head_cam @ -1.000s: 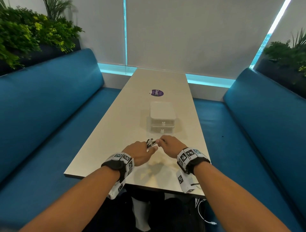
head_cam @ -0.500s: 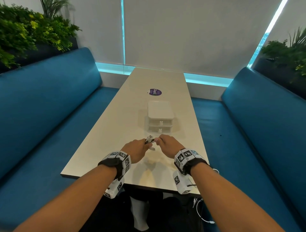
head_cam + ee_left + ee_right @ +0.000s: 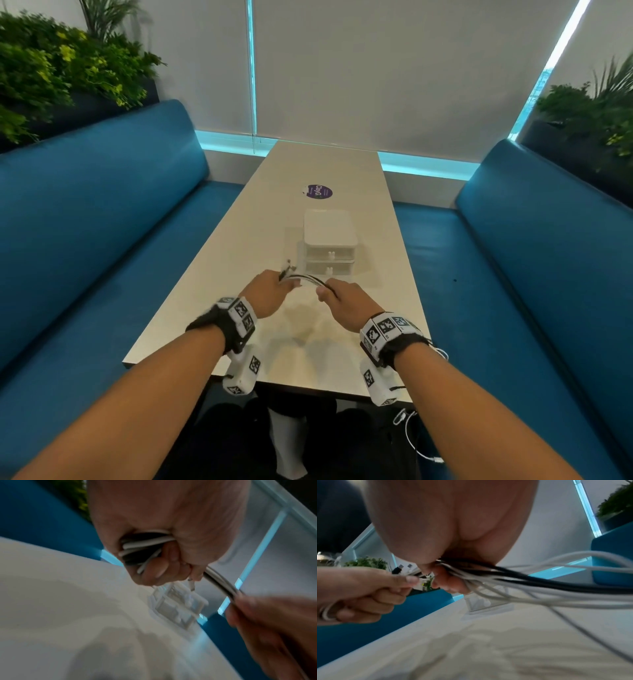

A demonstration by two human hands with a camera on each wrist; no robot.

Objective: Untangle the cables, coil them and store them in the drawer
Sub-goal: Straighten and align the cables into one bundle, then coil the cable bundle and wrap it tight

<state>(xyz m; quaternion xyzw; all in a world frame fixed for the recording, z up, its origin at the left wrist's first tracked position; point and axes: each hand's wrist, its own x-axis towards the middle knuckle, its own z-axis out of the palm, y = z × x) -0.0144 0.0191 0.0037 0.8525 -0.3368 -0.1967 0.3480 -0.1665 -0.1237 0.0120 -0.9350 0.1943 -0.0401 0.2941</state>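
- Left hand [image 3: 265,294] curled into a fist round a bundle of smooth, round cables [image 3: 308,278], white and black sheaths mixed, at 11 o'clock from the right hand.
- Plug ends [image 3: 287,268] poking out past the left knuckles toward 12 o'clock: small, blocky, metal-tipped.
- Right hand [image 3: 346,303] closed on the same bundle, thumb and curled fingers [image 3: 448,582] pinching the strands together.
- Short taut arc of cable bridging the two fists, held above the table [image 3: 212,274].
- Behind the right hand, long slack loops [image 3: 556,588] of white and black cord sweeping off toward 3 o'clock, glossy and thin.
- Tabletop matte, pale cream, long and rectangular.
- Drawer unit [image 3: 329,245] at 12 o'clock from the hands: white translucent plastic, boxy with rounded corners, two stacked drawers, both pushed in, small knob on each front.
- Round purple sticker [image 3: 318,191] farther out at 12 o'clock, flat on the table.
- Padded blue benches [image 3: 102,222] along both sides, smooth upholstery.
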